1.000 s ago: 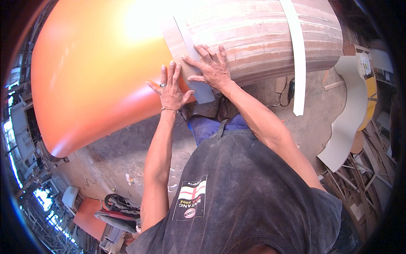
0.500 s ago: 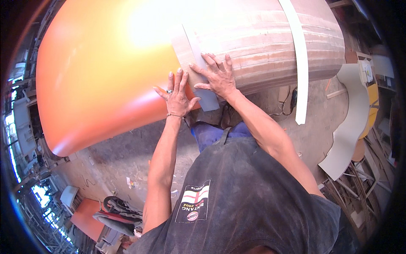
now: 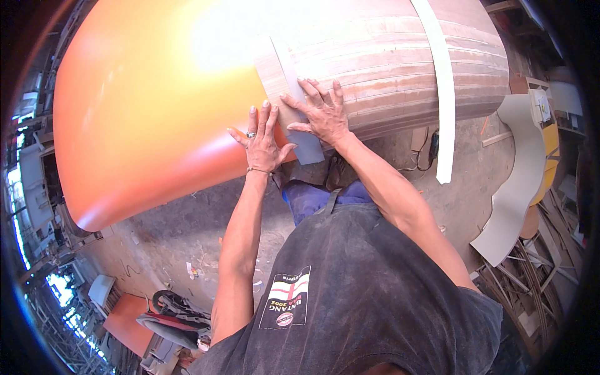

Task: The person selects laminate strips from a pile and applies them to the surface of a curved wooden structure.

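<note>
A large curved form fills the upper part of the view. Its left side is covered by a smooth orange sheet [image 3: 144, 112], and its right side is bare wooden slats [image 3: 400, 81]. My left hand [image 3: 262, 142] lies flat with fingers spread on the orange sheet near its right edge. Over a grey strip [image 3: 305, 149] that runs along the bare wood beside that edge, my right hand [image 3: 324, 114] rests with spread fingers, pressing on strip and wood. Neither hand grips anything. Strong glare washes out the top of the form.
A long white strip [image 3: 445, 112] hangs over the slats to the right. Beyond it, a wavy pale panel [image 3: 515, 181] leans near scrap wood. A black corded tool [image 3: 434, 145] sits below the form. At the lower left are a motorcycle [image 3: 175, 315] and an orange panel [image 3: 129, 322].
</note>
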A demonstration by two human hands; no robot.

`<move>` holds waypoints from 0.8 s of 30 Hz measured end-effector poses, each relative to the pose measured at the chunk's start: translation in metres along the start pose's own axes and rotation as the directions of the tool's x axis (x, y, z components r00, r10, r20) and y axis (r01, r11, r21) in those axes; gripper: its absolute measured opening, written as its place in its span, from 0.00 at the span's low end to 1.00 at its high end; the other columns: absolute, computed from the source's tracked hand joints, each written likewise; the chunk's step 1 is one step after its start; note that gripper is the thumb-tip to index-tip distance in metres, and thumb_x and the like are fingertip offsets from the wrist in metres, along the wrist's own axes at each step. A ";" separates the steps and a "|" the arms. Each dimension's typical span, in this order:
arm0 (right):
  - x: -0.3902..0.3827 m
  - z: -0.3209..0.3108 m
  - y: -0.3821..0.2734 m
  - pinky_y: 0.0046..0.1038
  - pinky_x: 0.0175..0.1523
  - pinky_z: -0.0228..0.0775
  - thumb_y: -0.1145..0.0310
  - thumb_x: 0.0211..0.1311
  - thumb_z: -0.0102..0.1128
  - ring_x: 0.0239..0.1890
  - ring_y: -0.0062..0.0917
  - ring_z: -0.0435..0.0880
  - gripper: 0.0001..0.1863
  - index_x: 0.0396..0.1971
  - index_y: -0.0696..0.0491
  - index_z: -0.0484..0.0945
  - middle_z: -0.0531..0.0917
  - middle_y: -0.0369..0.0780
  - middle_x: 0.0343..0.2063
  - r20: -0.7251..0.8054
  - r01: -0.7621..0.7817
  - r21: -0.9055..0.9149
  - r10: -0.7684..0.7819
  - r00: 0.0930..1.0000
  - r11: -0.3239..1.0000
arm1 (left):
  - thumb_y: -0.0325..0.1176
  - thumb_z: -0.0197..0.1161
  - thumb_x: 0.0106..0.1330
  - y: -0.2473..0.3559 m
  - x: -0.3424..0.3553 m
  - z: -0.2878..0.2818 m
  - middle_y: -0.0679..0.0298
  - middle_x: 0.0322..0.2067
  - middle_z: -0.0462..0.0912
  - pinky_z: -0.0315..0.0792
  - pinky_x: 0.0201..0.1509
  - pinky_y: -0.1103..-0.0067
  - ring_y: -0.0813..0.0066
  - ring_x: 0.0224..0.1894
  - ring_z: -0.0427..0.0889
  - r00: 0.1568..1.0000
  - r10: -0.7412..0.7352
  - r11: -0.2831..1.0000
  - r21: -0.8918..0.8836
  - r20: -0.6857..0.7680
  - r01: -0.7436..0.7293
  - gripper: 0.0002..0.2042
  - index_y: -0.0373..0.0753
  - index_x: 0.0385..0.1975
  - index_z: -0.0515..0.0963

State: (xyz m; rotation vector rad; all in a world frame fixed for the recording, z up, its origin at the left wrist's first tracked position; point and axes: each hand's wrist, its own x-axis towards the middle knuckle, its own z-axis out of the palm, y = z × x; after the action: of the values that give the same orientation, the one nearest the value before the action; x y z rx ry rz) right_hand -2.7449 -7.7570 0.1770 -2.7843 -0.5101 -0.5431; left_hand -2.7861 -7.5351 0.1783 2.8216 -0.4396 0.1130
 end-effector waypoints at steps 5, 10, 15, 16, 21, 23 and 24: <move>0.000 -0.001 0.000 0.56 0.84 0.22 0.19 0.56 0.53 0.78 0.24 0.60 0.42 0.71 0.14 0.72 0.65 0.32 0.75 0.003 -0.001 -0.009 0.001 1.000 1.000 | 0.58 0.85 0.39 0.001 0.001 -0.001 0.77 0.85 0.47 0.17 0.74 0.26 0.66 0.87 0.39 1.000 -0.004 1.000 -0.013 -0.004 0.004 0.66 0.60 0.84 0.52; 0.001 -0.002 -0.001 0.56 0.84 0.22 0.19 0.56 0.53 0.79 0.24 0.60 0.42 0.72 0.14 0.72 0.65 0.32 0.75 0.013 0.001 -0.025 -0.001 1.000 1.000 | 0.57 0.86 0.39 0.001 0.000 0.000 0.77 0.85 0.47 0.17 0.74 0.25 0.66 0.87 0.39 1.000 -0.003 1.000 -0.014 -0.012 0.003 0.66 0.59 0.83 0.52; 0.000 -0.001 0.000 0.56 0.84 0.22 0.19 0.55 0.53 0.79 0.24 0.60 0.42 0.72 0.14 0.72 0.65 0.32 0.75 0.011 0.002 -0.027 -0.002 1.000 1.000 | 0.57 0.86 0.39 0.001 0.000 0.000 0.78 0.85 0.47 0.17 0.74 0.25 0.67 0.87 0.39 1.000 -0.004 1.000 -0.016 -0.012 0.004 0.67 0.59 0.84 0.52; 0.000 -0.002 0.000 0.56 0.84 0.22 0.19 0.55 0.53 0.79 0.24 0.60 0.42 0.72 0.14 0.72 0.65 0.32 0.75 0.011 0.002 -0.022 -0.002 1.000 1.000 | 0.57 0.86 0.39 0.001 0.001 0.000 0.78 0.85 0.47 0.17 0.74 0.25 0.67 0.87 0.38 1.000 -0.008 1.000 -0.013 -0.006 0.008 0.67 0.60 0.84 0.52; 0.001 -0.001 0.000 0.56 0.84 0.23 0.19 0.55 0.54 0.79 0.24 0.59 0.42 0.71 0.14 0.73 0.65 0.32 0.75 0.007 0.005 -0.020 -0.005 1.000 1.000 | 0.58 0.86 0.39 0.000 0.001 0.000 0.78 0.85 0.46 0.17 0.74 0.26 0.67 0.87 0.38 1.000 -0.009 1.000 -0.012 -0.006 0.009 0.67 0.60 0.84 0.52; 0.000 -0.001 0.000 0.57 0.84 0.23 0.19 0.55 0.54 0.79 0.24 0.59 0.41 0.71 0.14 0.73 0.65 0.32 0.75 0.004 0.004 -0.018 -0.004 1.000 1.000 | 0.58 0.86 0.39 0.001 0.001 0.000 0.78 0.85 0.46 0.17 0.74 0.26 0.67 0.87 0.39 1.000 -0.006 1.000 -0.014 -0.011 0.005 0.67 0.60 0.84 0.52; 0.000 -0.001 0.000 0.57 0.84 0.23 0.19 0.55 0.54 0.79 0.24 0.59 0.41 0.71 0.14 0.73 0.65 0.32 0.75 0.004 0.004 -0.021 -0.004 1.000 1.000 | 0.58 0.86 0.39 0.001 0.001 0.000 0.78 0.85 0.46 0.17 0.75 0.26 0.68 0.87 0.39 1.000 -0.007 1.000 -0.014 -0.010 0.007 0.67 0.60 0.84 0.52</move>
State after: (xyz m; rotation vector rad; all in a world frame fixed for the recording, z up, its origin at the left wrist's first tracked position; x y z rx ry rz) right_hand -2.7449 -7.7572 0.1782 -2.8055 -0.5143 -0.5465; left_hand -2.7854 -7.5365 0.1788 2.8072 -0.4266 0.1216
